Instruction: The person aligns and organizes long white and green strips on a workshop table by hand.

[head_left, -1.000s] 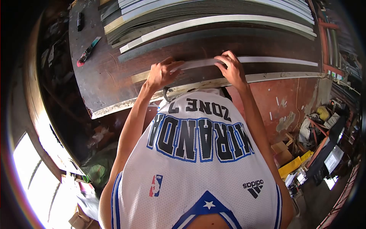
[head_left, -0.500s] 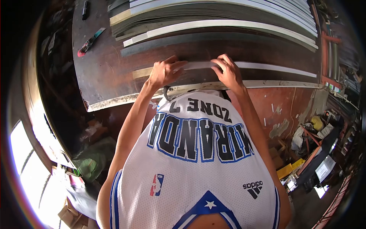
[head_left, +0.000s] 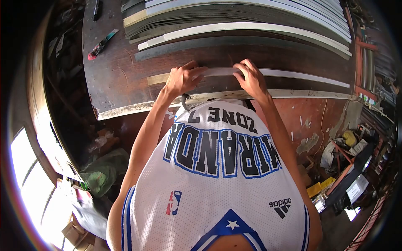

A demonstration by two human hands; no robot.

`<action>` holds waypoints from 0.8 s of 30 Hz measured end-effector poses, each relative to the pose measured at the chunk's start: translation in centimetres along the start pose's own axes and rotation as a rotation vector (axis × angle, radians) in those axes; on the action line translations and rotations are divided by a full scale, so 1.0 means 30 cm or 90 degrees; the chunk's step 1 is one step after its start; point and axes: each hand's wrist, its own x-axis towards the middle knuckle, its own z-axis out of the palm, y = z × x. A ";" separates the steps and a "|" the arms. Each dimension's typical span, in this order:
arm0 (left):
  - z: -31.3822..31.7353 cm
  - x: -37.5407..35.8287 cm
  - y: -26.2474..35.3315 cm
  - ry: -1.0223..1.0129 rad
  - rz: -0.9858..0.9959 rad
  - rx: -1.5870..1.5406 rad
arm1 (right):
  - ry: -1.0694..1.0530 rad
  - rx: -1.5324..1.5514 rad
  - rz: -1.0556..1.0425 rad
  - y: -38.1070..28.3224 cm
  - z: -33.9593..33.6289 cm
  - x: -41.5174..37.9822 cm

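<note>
- Your left hand (head_left: 181,79) and your right hand (head_left: 250,79) both sit on one pale strip (head_left: 293,75) that lies flat along the near part of the workbench (head_left: 113,83), in the upper middle of the frame.
- Your left fingers are curled down over the strip, thumb tucked at its near edge; it reads as a pinching hold, not an open palm.
- Your right fingers are bent the same way, tips pressing onto the strip's top face, gripping it a short way to the right of the left hand.
- The strip runs from a tan end at centre left, under both hands, out to the right of the frame; it lies just beyond the bench's front edge.
- By my reading the work on this strip is in its early or middle part: it lies on the bench under your grip, and the stack of strips (head_left: 243,19) along the top of the frame looks untouched.
- Count: one strip under your hands.
- One dark strip and one pale strip lie singly between it and the stack.
- The stack holds many layers, too tightly packed to number.
- One knife (head_left: 100,45) with a red end lies at the upper left.
- One small dark object (head_left: 96,9) sits above it; I cannot tell what it is.
</note>
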 end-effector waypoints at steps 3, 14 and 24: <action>-0.001 -0.001 -0.002 0.002 0.001 0.003 | 0.013 0.005 0.014 -0.011 0.014 -0.005; 0.008 -0.008 -0.008 0.013 0.014 0.001 | 0.004 0.028 0.005 -0.043 0.035 0.021; 0.017 -0.004 -0.001 0.038 0.012 0.009 | -0.008 0.034 0.000 -0.039 0.027 0.033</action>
